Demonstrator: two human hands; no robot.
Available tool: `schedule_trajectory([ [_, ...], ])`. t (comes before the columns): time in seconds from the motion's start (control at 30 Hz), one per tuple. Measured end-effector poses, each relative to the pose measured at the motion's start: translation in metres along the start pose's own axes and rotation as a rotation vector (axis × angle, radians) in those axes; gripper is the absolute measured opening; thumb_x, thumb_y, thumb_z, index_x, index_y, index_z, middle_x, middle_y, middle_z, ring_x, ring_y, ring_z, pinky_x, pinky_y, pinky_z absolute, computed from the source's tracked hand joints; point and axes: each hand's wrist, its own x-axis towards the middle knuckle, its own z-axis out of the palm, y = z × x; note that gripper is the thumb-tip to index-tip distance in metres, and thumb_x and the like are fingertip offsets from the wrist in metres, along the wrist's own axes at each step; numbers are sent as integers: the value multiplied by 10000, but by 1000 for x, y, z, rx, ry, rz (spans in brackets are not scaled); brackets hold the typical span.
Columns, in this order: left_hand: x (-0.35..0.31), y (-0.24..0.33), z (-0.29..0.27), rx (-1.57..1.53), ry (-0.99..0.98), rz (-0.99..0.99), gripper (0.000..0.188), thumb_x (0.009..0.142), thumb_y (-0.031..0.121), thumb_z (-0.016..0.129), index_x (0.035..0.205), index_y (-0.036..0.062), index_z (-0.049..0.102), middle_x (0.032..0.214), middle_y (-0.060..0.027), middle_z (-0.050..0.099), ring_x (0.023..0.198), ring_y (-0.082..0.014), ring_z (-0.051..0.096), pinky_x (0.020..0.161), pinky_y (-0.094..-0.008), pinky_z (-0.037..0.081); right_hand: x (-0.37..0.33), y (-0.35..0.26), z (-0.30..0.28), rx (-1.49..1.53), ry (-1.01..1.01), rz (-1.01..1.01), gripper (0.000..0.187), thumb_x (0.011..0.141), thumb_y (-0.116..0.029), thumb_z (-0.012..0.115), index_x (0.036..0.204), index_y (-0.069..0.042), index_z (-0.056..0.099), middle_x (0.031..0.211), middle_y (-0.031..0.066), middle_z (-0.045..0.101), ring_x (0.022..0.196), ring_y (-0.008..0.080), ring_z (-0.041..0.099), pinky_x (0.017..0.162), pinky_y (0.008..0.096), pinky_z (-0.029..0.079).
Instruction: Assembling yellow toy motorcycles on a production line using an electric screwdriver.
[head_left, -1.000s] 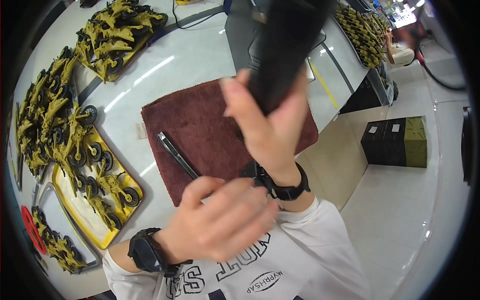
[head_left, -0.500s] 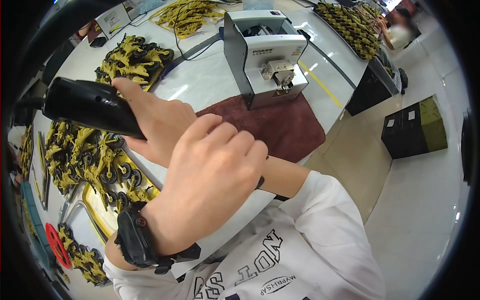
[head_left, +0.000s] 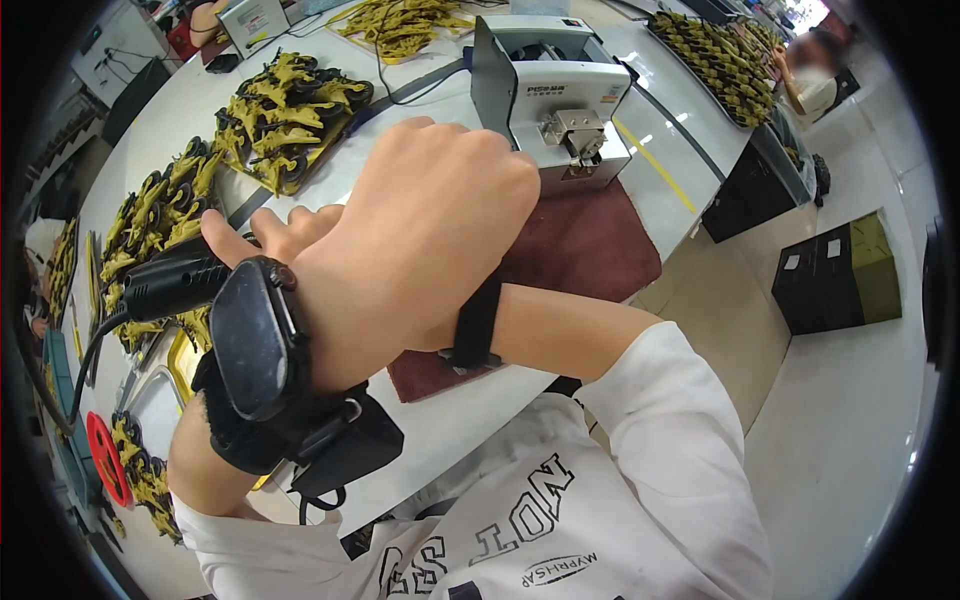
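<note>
My forearms cross in front of me. On top, my left hand [head_left: 430, 220] is closed, knuckles up, its fingertips hidden on the far side. Its wrist wears a black smartwatch [head_left: 250, 335] and a black strapped case [head_left: 350, 440]. Beneath it, my right hand [head_left: 285, 232] is partly covered, with fingers curled by a black corded handle [head_left: 175, 282]; the left wrist hides where they meet. A black band [head_left: 478, 322] circles my right wrist. Beyond the hands stands a white-and-grey benchtop machine [head_left: 555, 105] with a metal head, beside a maroon cloth [head_left: 585, 245].
Piles of yellow-green parts with black wheels [head_left: 285, 115] lie on the white table at left. A tray of similar parts [head_left: 715, 65] sits at the far right. Black boxes [head_left: 840, 275] stand on the floor at right. Another person [head_left: 810, 90] sits beyond. A red ring [head_left: 107, 458] lies at left.
My left hand has risen and turned, and now covers more of my right hand. The black handle has swung downward, with its cord now hanging at left. The head view has shifted slightly.
</note>
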Motion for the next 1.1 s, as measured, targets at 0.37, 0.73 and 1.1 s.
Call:
schedule_trajectory([
  [0.37, -8, -14, 14, -28, 52, -20, 26, 708, 72, 649, 720, 53, 636, 715, -75, 637, 651, -231, 648, 574, -345, 508, -9, -2, -2, 134, -204, 65, 508, 939, -175, 436, 1410, -35, 305, 1063, 136, 519, 943, 242, 530, 840, 346, 421],
  [0.73, -24, -14, -4, -495, -59, -59, 102, 769, 104, 632, 850, 50, 663, 702, -127, 621, 669, -323, 599, 616, -384, 472, -21, 9, 7, 328, -217, 106, 495, 940, -167, 444, 1402, -44, 315, 1109, 128, 515, 987, 228, 521, 860, 343, 416],
  [1.1, -50, -2, -8, -732, -132, 44, 230, 702, 81, 707, 911, 12, 641, 971, -122, 662, 875, -331, 620, 815, -413, 463, -44, 20, 17, 517, -239, 169, 482, 941, -159, 452, 1394, -53, 325, 1155, 119, 512, 1030, 214, 512, 880, 340, 411],
])
